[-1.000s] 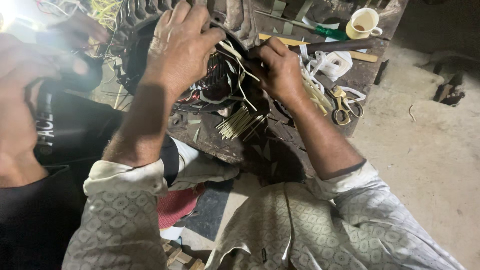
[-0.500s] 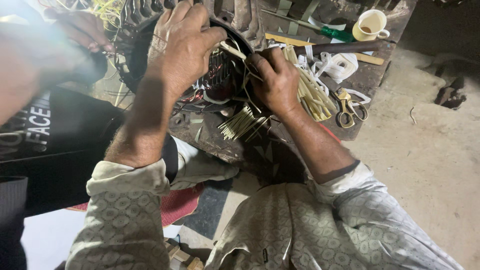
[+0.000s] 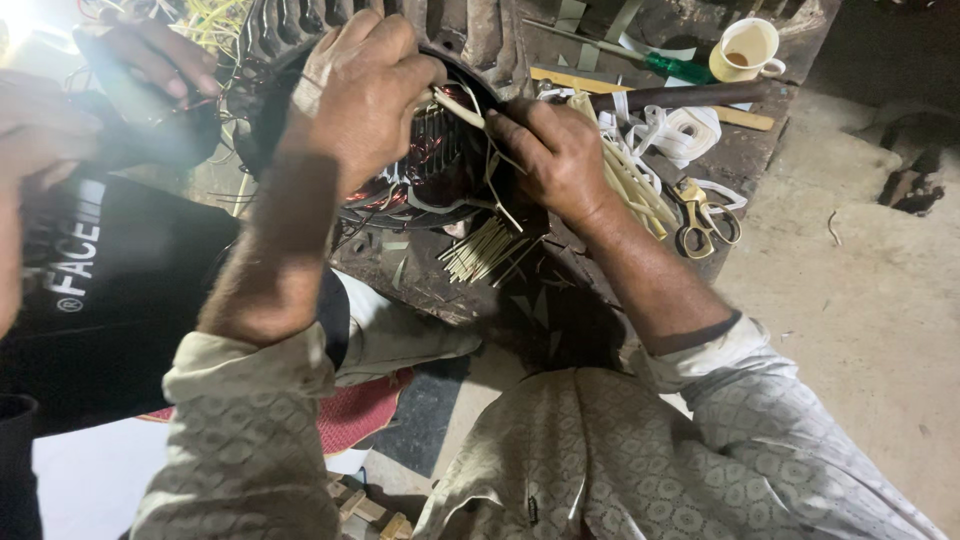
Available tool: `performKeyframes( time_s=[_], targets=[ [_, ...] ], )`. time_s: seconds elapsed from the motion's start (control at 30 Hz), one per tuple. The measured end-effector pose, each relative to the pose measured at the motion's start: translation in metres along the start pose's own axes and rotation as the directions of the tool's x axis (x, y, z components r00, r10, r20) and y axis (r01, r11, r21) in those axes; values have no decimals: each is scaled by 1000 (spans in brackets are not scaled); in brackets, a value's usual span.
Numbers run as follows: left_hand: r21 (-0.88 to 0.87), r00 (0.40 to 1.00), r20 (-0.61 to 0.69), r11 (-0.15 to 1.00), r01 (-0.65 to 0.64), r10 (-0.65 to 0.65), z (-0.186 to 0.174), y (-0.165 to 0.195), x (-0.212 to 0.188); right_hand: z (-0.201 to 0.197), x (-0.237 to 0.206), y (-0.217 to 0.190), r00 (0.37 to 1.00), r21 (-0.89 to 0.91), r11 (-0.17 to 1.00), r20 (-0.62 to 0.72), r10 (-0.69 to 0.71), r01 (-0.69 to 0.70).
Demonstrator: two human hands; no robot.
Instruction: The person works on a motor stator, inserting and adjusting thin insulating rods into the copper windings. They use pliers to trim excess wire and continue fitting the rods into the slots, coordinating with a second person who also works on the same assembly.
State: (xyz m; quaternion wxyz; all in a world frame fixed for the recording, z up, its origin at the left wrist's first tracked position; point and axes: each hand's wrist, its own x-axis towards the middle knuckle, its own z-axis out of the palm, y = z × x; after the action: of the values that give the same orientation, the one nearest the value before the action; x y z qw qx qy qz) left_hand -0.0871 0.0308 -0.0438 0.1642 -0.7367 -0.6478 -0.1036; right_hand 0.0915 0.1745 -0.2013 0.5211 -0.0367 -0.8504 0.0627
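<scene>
A big ribbed motor stator lies on a dark workbench, its copper windings showing inside the bore. My left hand rests over the stator's front rim, fingers pinching one end of a thin cream insulation strip. My right hand grips the other end of that strip and also holds a bundle of cream strips that sticks out behind it. More loose strips lie fanned on the bench just below the two hands.
Another person in a black shirt sits at the left, one hand on the stator's far side. On the bench at the right lie yellow-handled scissors, white tape, a green-handled screwdriver and a cream cup. Bare concrete floor lies right.
My right hand has shifted left to the stator rim and met the left hand on the strip. The other person's arm has drawn back to the left.
</scene>
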Motion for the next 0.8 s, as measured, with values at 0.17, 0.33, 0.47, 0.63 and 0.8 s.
performKeyframes(
  time_s=[0.17, 0.33, 0.47, 0.63, 0.8],
  targets=[
    [-32, 992, 123, 999, -11, 15, -4, -6, 5, -9, 7, 9, 998, 60, 997, 42, -54, 51],
    [62, 985, 169, 998, 23, -33, -8, 0, 9, -27, 22, 9, 990, 105, 993, 122, -71, 58],
    [55, 993, 122, 998, -12, 5, -18, 8, 8, -33, 36, 5, 976, 131, 991, 212, -43, 16],
    [118, 984, 176, 993, 19, -40, -29, 4, 12, -35, 39, 9, 960, 168, 986, 280, -28, -21],
    [31, 985, 171, 999, 13, -19, -28, -1, 8, -25, 39, 10, 950, 281, 948, 305, 60, -150]
  ],
)
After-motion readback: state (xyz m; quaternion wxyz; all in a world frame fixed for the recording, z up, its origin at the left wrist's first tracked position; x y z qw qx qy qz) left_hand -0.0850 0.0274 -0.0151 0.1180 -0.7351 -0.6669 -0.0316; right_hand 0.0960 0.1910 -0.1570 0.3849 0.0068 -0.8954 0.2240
